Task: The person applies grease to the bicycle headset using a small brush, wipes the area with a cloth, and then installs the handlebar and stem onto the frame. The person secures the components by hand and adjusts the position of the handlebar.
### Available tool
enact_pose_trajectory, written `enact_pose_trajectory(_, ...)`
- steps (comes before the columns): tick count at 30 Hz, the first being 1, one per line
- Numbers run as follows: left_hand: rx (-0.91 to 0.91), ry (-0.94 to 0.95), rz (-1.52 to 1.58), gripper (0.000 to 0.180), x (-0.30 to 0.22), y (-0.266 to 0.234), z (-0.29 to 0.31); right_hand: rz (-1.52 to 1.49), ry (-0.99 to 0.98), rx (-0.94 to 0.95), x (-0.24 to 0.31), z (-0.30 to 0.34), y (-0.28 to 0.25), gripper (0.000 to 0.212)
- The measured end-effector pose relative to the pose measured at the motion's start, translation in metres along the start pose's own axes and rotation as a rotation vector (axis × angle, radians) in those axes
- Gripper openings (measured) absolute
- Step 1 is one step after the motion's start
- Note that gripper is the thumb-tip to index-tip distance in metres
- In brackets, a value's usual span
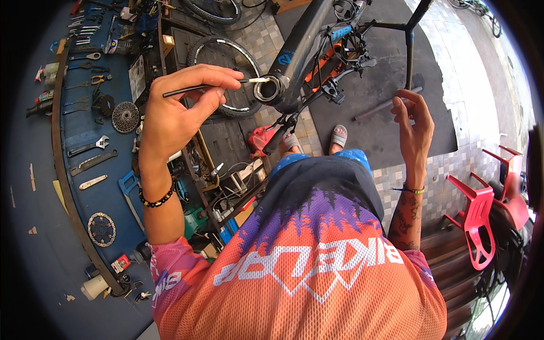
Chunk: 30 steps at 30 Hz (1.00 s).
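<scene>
My left hand (184,105) pinches a thin paintbrush (190,89) with a dark handle and a pale tip. The brush tip reaches the open ring of the head tube (267,89) on a dark bicycle frame (303,39). Pale paste or grease shows around that ring. On the right, my right hand (416,116) has its thumb and fingers closed at the lower end of a dark tube (409,59). Cables, orange parts and a handlebar control cluster (339,79) hang beside the frame.
At left, a blue tool board (85,122) carries wrenches, a cassette (126,117) and a brake rotor (102,229). A bicycle wheel (249,62) lies behind my left hand. A dark mat (433,136) covers the tiled floor. Red plastic chairs (479,226) stand at right.
</scene>
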<state>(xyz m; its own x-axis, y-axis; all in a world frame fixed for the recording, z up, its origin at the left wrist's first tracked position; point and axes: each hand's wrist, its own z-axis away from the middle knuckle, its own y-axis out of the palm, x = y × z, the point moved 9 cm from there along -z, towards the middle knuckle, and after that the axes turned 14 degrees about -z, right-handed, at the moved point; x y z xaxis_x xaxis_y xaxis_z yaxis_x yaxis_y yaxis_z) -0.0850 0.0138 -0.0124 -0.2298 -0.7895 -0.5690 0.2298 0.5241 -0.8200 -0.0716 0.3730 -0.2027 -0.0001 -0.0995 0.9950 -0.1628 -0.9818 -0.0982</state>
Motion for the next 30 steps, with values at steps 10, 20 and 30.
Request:
enact_pose_trajectory(10,0.027,-0.003,0.087,0.025,0.012,0.005,-0.004,0.0,-0.007,0.005,0.001,-0.001,0.002,0.022)
enact_pose_trajectory(20,-0.039,0.011,-0.078,0.023,0.001,0.0,-0.001,0.004,-0.02,0.008,0.002,0.0,0.003,0.022)
enact_pose_trajectory(30,-0.033,-0.058,-0.205,0.017,-0.002,-0.004,0.004,0.0,0.004,-0.003,-0.002,0.003,0.0,0.022)
